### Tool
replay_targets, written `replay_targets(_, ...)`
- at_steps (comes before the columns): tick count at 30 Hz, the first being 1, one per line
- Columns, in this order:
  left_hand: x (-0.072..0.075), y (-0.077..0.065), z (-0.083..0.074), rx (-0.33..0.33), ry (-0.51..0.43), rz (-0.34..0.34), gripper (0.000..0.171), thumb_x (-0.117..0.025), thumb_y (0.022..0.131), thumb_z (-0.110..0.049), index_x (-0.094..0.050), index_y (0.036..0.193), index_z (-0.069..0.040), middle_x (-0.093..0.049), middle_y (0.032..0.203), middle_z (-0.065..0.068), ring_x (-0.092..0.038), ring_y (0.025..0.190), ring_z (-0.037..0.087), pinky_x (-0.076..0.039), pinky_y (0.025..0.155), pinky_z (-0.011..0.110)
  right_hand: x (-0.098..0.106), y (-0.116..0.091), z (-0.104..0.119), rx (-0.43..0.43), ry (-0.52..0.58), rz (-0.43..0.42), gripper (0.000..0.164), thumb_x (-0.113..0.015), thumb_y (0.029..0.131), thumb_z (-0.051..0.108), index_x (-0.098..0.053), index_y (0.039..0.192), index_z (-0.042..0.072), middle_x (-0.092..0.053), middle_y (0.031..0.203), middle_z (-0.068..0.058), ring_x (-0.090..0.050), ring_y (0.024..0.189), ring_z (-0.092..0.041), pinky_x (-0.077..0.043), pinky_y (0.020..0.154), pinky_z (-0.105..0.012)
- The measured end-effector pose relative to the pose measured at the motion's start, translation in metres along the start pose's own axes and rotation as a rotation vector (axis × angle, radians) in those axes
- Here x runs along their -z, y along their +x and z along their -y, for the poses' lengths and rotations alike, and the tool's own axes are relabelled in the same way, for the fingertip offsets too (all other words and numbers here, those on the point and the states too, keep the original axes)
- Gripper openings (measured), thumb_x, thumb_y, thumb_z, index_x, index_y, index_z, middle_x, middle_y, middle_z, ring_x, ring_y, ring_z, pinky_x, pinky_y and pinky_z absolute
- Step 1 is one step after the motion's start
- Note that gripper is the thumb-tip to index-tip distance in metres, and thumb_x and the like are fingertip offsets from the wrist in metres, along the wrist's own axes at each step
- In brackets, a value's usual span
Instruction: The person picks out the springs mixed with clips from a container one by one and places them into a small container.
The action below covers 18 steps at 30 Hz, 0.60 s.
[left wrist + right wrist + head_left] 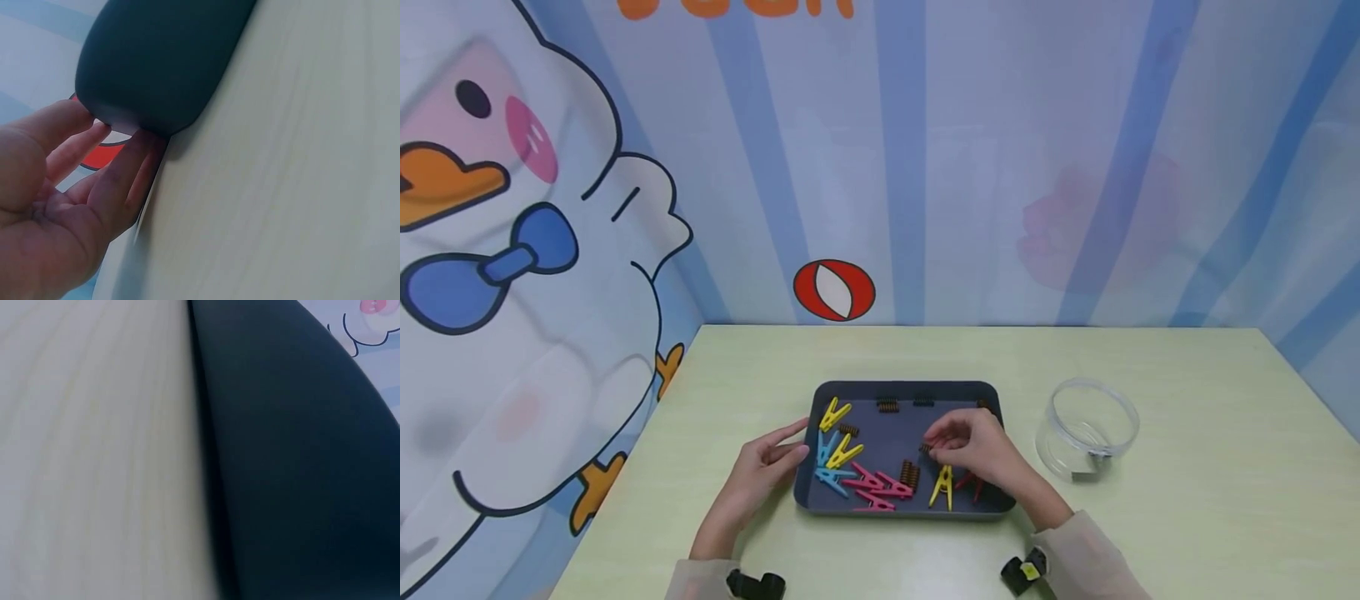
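A dark grey tray [880,450] lies on the table, holding yellow clothespins [835,414], blue clothespins [831,479], pink clothespins [891,487] and several dark coil springs [909,475]. At its left end, my left hand [765,467] holds the tray's rim between thumb and fingers; the left wrist view shows the same hand [69,187] against the tray's outer wall [162,69]. Over the tray's right half, my right hand [973,446] pinches a small coil spring [926,448] at its fingertips. In the right wrist view only the tray's side [300,462] shows, with the hand out of sight.
To the right of the tray stands a clear round container [1086,429] with small dark pieces at its bottom. Below my right hand lie a yellow clothespin [943,486] and a red clothespin [976,487], partly hidden. A printed curtain [962,167] hangs behind the table [1225,467].
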<state>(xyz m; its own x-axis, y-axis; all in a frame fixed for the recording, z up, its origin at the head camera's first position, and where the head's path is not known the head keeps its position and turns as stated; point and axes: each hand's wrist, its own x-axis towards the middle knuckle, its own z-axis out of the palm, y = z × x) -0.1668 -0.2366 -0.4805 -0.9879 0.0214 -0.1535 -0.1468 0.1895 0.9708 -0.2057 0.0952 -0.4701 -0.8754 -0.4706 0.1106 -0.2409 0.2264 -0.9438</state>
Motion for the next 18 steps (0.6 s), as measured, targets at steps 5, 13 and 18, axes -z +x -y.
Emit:
replay_targets(5, -0.0005, -0.0002, 0.0014, -0.003, -0.007, 0.002, 0.046, -0.065, 0.097, -0.008, -0.057, 0.142, -0.010, -0.062, 0.131, 0.020, -0.062, 0.118, 0.031, -0.054, 0.093, 0.041, 0.0020, -0.0018, 0.0025, -0.002, 0.008, -0.013, 0.018, -0.075, 0.083, -0.006, -0.072, 0.101, -0.006, -0.072, 0.096, -0.017, -0.069, 0.084, -0.027, -0.058, 0.069, -0.026)
replay_targets(13, -0.0004, 0.0004, 0.0028, -0.002, -0.015, -0.012, 0.045, -0.065, 0.097, -0.007, -0.058, 0.141, -0.010, -0.063, 0.129, 0.020, -0.063, 0.117, 0.031, -0.055, 0.092, 0.041, 0.0012, -0.0013, 0.0094, -0.024, -0.022, -0.016, 0.017, -0.072, 0.083, -0.011, -0.070, 0.100, -0.011, -0.071, 0.094, -0.020, -0.068, 0.083, -0.031, -0.057, 0.068, -0.025)
replay_targets(18, 0.0003, 0.0004, 0.0015, -0.005, -0.003, -0.019, 0.045, -0.065, 0.097, -0.007, -0.058, 0.141, -0.011, -0.064, 0.128, 0.020, -0.064, 0.115, 0.031, -0.055, 0.091, 0.041, 0.0046, -0.0011, 0.0081, -0.003, 0.001, -0.015, 0.018, -0.073, 0.083, -0.009, -0.071, 0.101, -0.007, -0.071, 0.095, -0.017, -0.068, 0.084, -0.028, -0.058, 0.069, -0.025)
